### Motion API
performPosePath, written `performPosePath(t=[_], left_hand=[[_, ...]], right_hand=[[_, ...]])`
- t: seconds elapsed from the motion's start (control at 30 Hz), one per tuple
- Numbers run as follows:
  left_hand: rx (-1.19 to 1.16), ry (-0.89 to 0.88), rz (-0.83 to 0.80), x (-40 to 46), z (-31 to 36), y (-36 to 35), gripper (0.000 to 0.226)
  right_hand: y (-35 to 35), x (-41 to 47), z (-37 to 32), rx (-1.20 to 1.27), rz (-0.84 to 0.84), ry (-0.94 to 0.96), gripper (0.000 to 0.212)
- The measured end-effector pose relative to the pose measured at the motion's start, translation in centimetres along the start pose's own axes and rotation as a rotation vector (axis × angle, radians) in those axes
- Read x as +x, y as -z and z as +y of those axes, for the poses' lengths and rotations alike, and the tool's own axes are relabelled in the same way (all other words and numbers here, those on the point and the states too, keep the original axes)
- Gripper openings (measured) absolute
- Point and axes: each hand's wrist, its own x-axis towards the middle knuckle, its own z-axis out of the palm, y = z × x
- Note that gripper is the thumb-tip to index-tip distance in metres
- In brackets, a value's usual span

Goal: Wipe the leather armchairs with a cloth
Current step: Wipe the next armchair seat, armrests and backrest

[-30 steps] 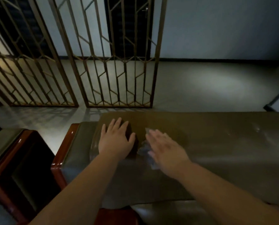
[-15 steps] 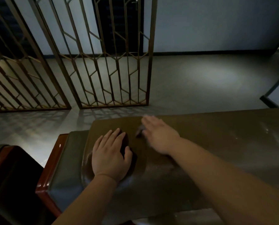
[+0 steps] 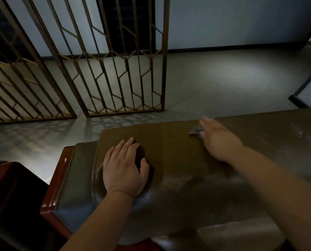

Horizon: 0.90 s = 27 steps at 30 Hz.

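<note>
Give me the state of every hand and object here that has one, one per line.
left hand: flat, pressing into the chair back
right hand: flat on the cloth, blurred
cloth: mostly hidden under the right hand
chair back: dented under the left hand
screen: upright on the floor

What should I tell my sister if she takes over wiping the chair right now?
Left hand: flat, pressing on the top of the leather armchair near its left end, holding nothing.
Right hand: fingers straight, pressing the cloth against the leather near the far edge; only a corner of the cloth shows.
Done: cannot tell how much is wiped.
Left: maybe the stretch to the right, the armrest, then the neighbouring chair on the left.
</note>
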Motion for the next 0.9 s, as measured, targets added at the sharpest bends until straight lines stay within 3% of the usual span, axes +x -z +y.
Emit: performPosePath(t=[0.1, 0.23, 0.3, 0.37, 0.47, 0.57, 0.63, 0.77, 0.83, 0.9], left_hand=[[0.0, -0.003, -0.006, 0.1, 0.0, -0.1, 0.052], [0.038, 0.003, -0.038, 0.1, 0.3, 0.8, 0.055], [0.056, 0.024, -0.074, 0.1, 0.9, 1.5, 0.059], [0.079, 0.053, -0.112, 0.2, 1.3, 2.1, 0.063], [0.067, 0.142, -0.253, 1.3, 3.8, 2.5, 0.076], [0.004, -0.029, -0.423, 2.9, 10.3, 0.8, 0.073], [-0.006, -0.119, -0.43, 3.0, 14.6, -0.5, 0.067], [0.02, -0.029, -0.28, 2.6, 16.1, -2.6, 0.067], [0.038, -0.039, -0.261, 2.5, 15.6, -3.4, 0.07], [0.058, -0.041, -0.248, 2.6, 15.7, -3.7, 0.07]], right_hand=[[-0.2, -1.8, 0.1, 0.006, 0.05, -0.12, 0.056], [-4.2, -7.6, -8.9, -0.013, 0.043, 0.24, 0.07], [-3.9, -8.8, -9.4, 0.008, 0.009, 0.341, 0.068], [-2.8, -8.3, -5.7, -0.005, 0.024, 0.27, 0.063], [-1.3, -8.1, 2.6, -0.029, 0.103, -0.033, 0.059], [-1.3, -8.8, 5.7, 0.012, 0.165, -0.255, 0.059], [-2.1, -9.2, 3.6, 0.004, 0.158, -0.222, 0.059], [-4.0, -12.1, 3.1, -0.08, 0.125, 0.133, 0.062], [-2.8, -11.9, 7.9, -0.13, 0.156, 0.065, 0.06], [-1.0, -11.1, 12.9, -0.016, 0.173, -0.228, 0.056]])
